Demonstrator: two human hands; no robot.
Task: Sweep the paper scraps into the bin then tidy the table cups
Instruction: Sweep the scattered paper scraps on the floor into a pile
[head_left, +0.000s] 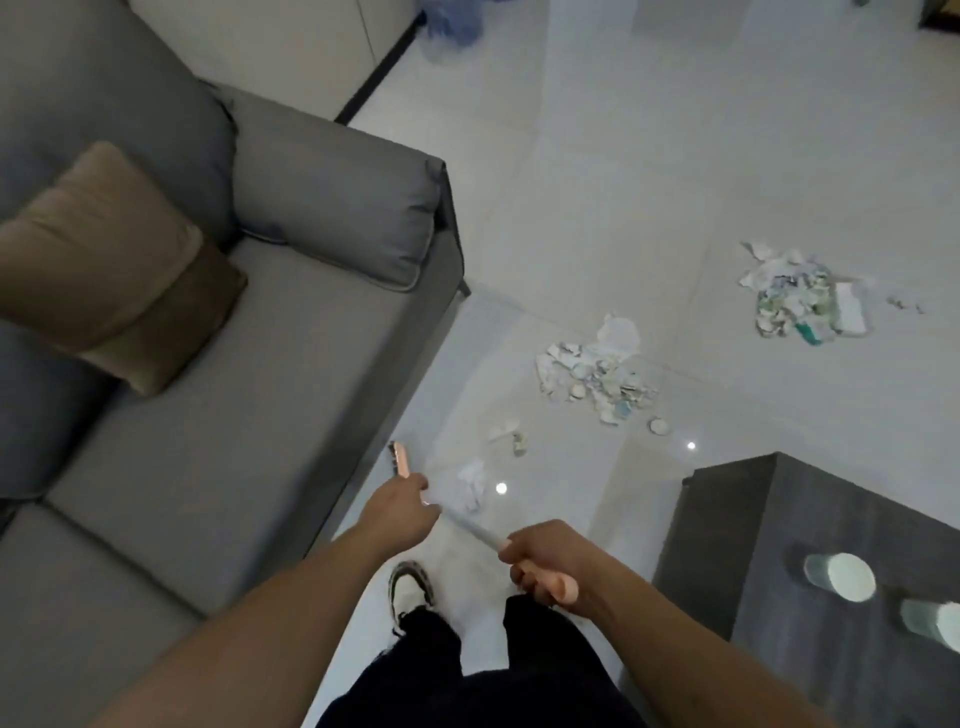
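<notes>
Both hands grip a broom. My left hand (402, 506) holds the grey shaft low down, and my right hand (545, 564) closes on the pink end of the handle. The pink broom head (400, 458) rests on the floor by the sofa's edge. Torn paper scraps lie on the white tiles: a few loose scraps (475, 480) just past the broom head, a middle pile (597, 374), and a farther pile (800, 296). Two pale cups (841, 577) (935, 623) lie on their sides on the dark table (737, 519) at the right.
A grey sofa (218, 415) with a brown cushion (114, 270) fills the left. A blue bag-like object (452, 23) sits on the floor at the far top. My shoe (410, 590) and dark trousers are below the hands.
</notes>
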